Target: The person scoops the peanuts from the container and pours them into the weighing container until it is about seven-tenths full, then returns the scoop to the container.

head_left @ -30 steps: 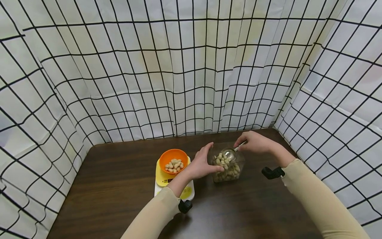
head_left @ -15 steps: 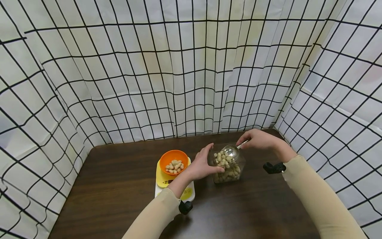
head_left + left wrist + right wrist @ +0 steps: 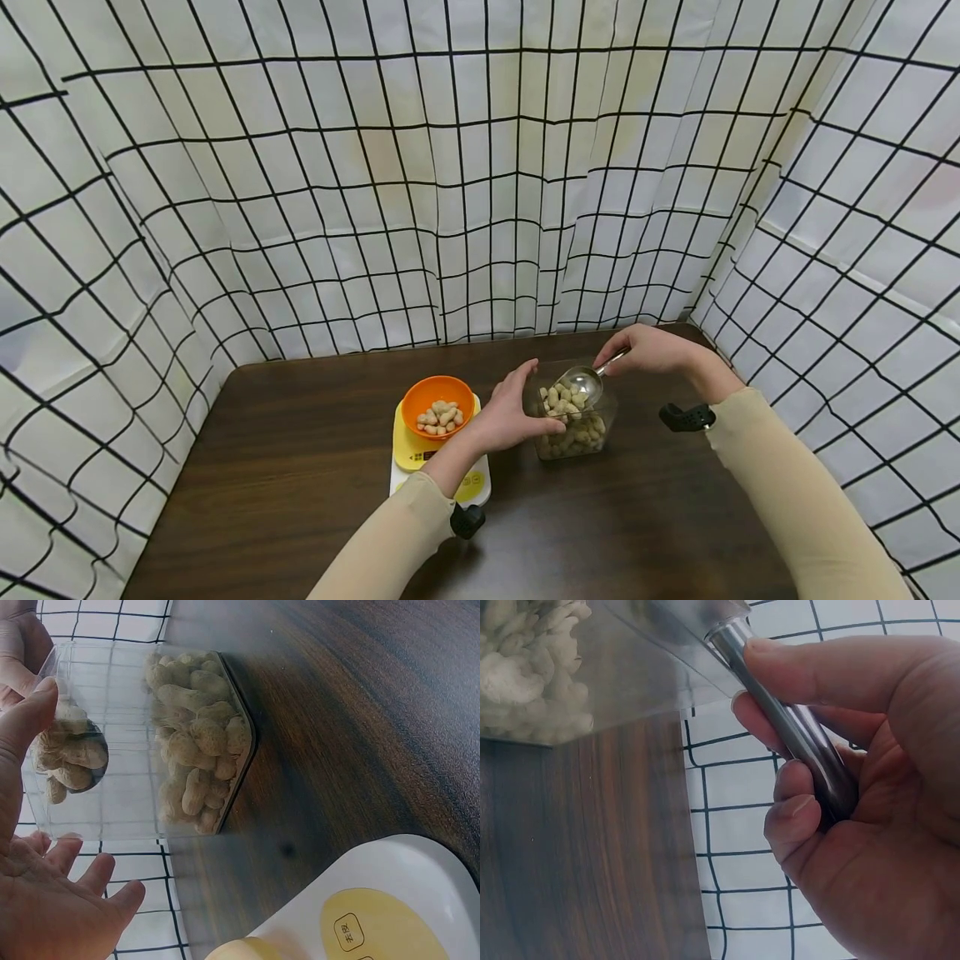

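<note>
A clear plastic container (image 3: 124, 802) stands on the table, partly filled with unshelled peanuts (image 3: 199, 742). My left hand (image 3: 508, 418) holds it near the rim, with the thumb on the near wall and the fingers spread along its left side. My right hand (image 3: 647, 350) grips the handle of a metal scoop (image 3: 583, 382) from the right. The scoop's bowl is inside the upper part of the container. In the left wrist view, several peanuts (image 3: 71, 757) sit at the bowl, above the main pile. The right wrist view shows the fingers wrapped round the handle (image 3: 799, 742).
Left of the container, an orange bowl (image 3: 412, 414) with several peanuts rests on a yellow and white kitchen scale (image 3: 406, 450). My left forearm covers part of the scale and its display. White grid-patterned curtains (image 3: 487, 208) enclose the dark wooden table (image 3: 300, 467).
The scoop and right hand have risen slightly and shifted a little right, mostly in the first half second. The left hand stays on the container; bowl and scale have not moved.
</note>
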Available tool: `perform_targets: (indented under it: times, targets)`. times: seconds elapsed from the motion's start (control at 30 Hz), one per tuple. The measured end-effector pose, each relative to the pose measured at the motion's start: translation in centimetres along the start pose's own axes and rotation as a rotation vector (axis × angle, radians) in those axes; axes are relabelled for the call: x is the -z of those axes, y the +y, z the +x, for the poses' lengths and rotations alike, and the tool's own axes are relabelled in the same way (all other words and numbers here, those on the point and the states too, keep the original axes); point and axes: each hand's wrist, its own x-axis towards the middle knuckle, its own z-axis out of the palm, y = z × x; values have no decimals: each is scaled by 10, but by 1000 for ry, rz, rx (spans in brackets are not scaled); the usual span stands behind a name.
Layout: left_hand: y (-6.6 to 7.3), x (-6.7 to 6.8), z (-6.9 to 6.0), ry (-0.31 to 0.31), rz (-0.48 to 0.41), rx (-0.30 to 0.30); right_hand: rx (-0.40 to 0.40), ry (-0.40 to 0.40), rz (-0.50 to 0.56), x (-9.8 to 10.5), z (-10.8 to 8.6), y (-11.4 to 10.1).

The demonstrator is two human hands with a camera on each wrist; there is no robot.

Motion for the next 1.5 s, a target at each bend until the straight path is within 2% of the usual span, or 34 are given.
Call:
perform_targets:
  times: [0.27, 1.07, 1.5]
  targets:
    - [0, 0, 0, 2, -8, 5, 3, 19, -7, 3, -3, -1]
    - [-2, -1, 2, -7, -4, 2, 1, 55, 18, 23, -8, 16]
    - [-5, -2, 4, -8, 1, 2, -15, 52, 96, 24, -14, 17]
